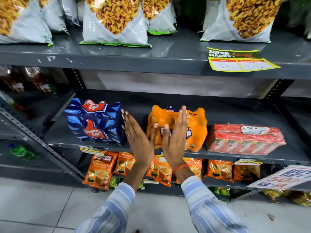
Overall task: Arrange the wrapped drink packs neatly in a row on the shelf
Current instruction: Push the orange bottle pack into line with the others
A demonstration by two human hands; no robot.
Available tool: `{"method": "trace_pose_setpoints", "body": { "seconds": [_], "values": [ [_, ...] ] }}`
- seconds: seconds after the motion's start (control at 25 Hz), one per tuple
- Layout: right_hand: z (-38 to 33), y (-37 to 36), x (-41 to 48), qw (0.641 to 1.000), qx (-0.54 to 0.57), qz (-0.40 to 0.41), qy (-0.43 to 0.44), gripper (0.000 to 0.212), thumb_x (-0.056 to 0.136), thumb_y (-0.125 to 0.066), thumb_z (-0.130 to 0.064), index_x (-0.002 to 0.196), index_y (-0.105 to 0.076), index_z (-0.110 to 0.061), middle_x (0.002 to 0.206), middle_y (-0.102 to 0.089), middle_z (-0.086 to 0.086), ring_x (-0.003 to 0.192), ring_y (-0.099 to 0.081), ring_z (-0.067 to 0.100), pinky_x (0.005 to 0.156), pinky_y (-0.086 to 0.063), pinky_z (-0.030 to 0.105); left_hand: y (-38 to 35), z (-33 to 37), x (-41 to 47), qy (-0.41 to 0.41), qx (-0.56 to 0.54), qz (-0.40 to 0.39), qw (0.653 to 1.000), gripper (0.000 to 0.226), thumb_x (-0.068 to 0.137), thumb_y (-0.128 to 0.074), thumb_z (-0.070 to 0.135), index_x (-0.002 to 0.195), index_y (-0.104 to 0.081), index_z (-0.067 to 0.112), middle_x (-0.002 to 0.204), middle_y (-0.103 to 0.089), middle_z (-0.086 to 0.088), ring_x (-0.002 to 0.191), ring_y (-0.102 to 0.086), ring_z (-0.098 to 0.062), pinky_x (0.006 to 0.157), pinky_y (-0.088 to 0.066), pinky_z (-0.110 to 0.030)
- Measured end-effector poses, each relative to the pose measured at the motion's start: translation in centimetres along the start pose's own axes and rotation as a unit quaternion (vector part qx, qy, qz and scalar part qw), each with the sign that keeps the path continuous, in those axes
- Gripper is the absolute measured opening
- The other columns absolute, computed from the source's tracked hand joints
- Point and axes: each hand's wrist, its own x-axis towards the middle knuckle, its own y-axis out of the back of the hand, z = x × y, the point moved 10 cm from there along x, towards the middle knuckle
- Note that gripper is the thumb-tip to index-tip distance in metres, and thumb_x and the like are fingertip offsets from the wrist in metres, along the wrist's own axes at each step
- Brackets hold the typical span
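Observation:
Three wrapped drink packs stand on the middle grey shelf [168,101]. A blue Thums Up pack [96,121] is on the left, an orange pack [196,128] in the middle, a flat red Maaza pack [244,140] on the right. My left hand [136,138] is open and flat, fingers straight, in the gap between the blue and orange packs, close to the blue pack's right side. In front of the orange pack, my right hand [176,137] is flat with fingers up, covering part of its label. Neither hand holds anything.
Large snack bags [116,22] fill the upper shelf, with a yellow price tag [239,61] on its edge. Orange tea packets [101,169] line the lower shelf. A sale sign [282,177] juts out at lower right. Slotted uprights [42,140] frame the left bay.

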Motion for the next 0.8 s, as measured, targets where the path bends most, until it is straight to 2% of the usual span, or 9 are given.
{"method": "trace_pose_setpoints", "body": {
  "seconds": [0.12, 0.24, 0.32, 0.4, 0.48, 0.52, 0.56, 0.64, 0.8],
  "values": [
    [-3.2, -5.9, -0.5, 0.998, -0.003, -0.058, 0.007, 0.056, 0.098, -0.036, -0.031, 0.149, -0.018, -0.014, 0.158, -0.015, -0.001, 0.148, -0.012, 0.014, 0.121, -0.015, 0.041, 3.3, -3.5, 2.8, 0.012, -0.012, 0.016, 1.000, 0.092, 0.085, -0.028, 0.067, 0.147, -0.002, 0.005, 0.158, -0.008, -0.019, 0.146, -0.004, -0.023, 0.119, -0.005, -0.034],
    [-4.2, -9.0, -0.5, 0.993, -0.115, -0.025, -0.021, 0.050, 0.094, -0.046, -0.025, 0.141, -0.038, -0.008, 0.153, -0.035, 0.007, 0.144, -0.026, 0.022, 0.118, -0.005, 0.049, 8.0, -10.1, 5.8, 0.054, -0.008, 0.052, 0.997, 0.099, 0.081, -0.033, 0.070, 0.146, -0.004, 0.000, 0.157, -0.007, -0.023, 0.146, -0.008, -0.031, 0.118, -0.002, -0.033],
    [-4.4, -9.3, -0.4, 0.991, -0.130, 0.019, -0.035, 0.050, 0.094, -0.046, -0.025, 0.140, -0.038, -0.010, 0.153, -0.033, 0.008, 0.145, -0.020, 0.021, 0.118, 0.003, 0.045, 10.4, -15.2, 7.9, 0.111, -0.004, 0.056, 0.992, 0.110, 0.075, -0.034, 0.077, 0.145, -0.004, -0.002, 0.157, -0.007, -0.024, 0.146, -0.009, -0.035, 0.119, -0.004, -0.040],
    [-6.4, -11.4, -1.2, 0.993, -0.117, -0.003, 0.030, 0.052, 0.095, -0.042, -0.024, 0.144, -0.030, -0.011, 0.156, -0.024, 0.008, 0.147, -0.011, 0.019, 0.120, 0.003, 0.039, 11.5, -19.3, 9.7, 0.165, -0.039, 0.041, 0.985, 0.117, 0.067, -0.044, 0.077, 0.145, -0.008, -0.002, 0.156, -0.014, -0.023, 0.145, -0.013, -0.035, 0.119, -0.009, -0.046],
    [-8.4, -15.1, -2.6, 0.993, -0.067, -0.086, 0.053, 0.060, 0.097, -0.040, -0.033, 0.149, -0.016, -0.015, 0.158, -0.011, 0.002, 0.148, -0.002, 0.014, 0.122, -0.003, 0.035, 11.2, -21.2, 11.1, 0.179, -0.118, 0.010, 0.977, 0.100, 0.065, -0.058, 0.069, 0.137, -0.032, 0.004, 0.142, -0.043, -0.016, 0.134, -0.039, -0.036, 0.111, -0.034, -0.045],
    [-8.4, -16.7, -3.1, 0.991, -0.032, -0.127, 0.018, 0.065, 0.096, -0.040, -0.039, 0.150, -0.011, -0.017, 0.159, -0.007, 0.000, 0.148, -0.001, 0.012, 0.122, -0.009, 0.036, 11.1, -21.3, 11.3, 0.176, -0.137, 0.002, 0.975, 0.086, 0.066, -0.063, 0.064, 0.128, -0.042, 0.009, 0.128, -0.054, -0.008, 0.123, -0.051, -0.034, 0.100, -0.043, -0.040],
    [-7.8, -17.9, -3.6, 0.988, 0.008, -0.154, -0.030, 0.068, 0.095, -0.041, -0.042, 0.150, -0.008, -0.019, 0.160, -0.008, 0.000, 0.148, -0.004, 0.012, 0.121, -0.016, 0.040, 11.0, -21.2, 11.3, 0.171, -0.143, -0.002, 0.975, 0.075, 0.067, -0.066, 0.061, 0.122, -0.048, 0.012, 0.118, -0.056, -0.003, 0.115, -0.057, -0.032, 0.092, -0.046, -0.036],
    [-6.7, -18.6, -4.2, 0.981, 0.062, -0.159, -0.089, 0.063, 0.095, -0.040, -0.041, 0.149, -0.009, -0.028, 0.159, -0.019, 0.001, 0.145, -0.016, 0.009, 0.117, -0.029, 0.043, 11.0, -21.2, 11.2, 0.175, -0.147, -0.003, 0.973, 0.073, 0.067, -0.067, 0.060, 0.120, -0.050, 0.013, 0.114, -0.057, -0.005, 0.111, -0.058, -0.031, 0.091, -0.049, -0.040],
    [-5.4, -17.0, -3.9, 0.987, 0.074, -0.113, -0.086, 0.052, 0.097, -0.037, -0.035, 0.143, -0.013, -0.038, 0.152, -0.034, 0.003, 0.139, -0.030, 0.009, 0.111, -0.038, 0.043, 10.4, -19.9, 10.0, 0.184, -0.154, -0.005, 0.971, 0.089, 0.060, -0.060, 0.070, 0.123, -0.046, 0.008, 0.121, -0.055, -0.017, 0.112, -0.056, -0.031, 0.095, -0.049, -0.050]
  ]
}}
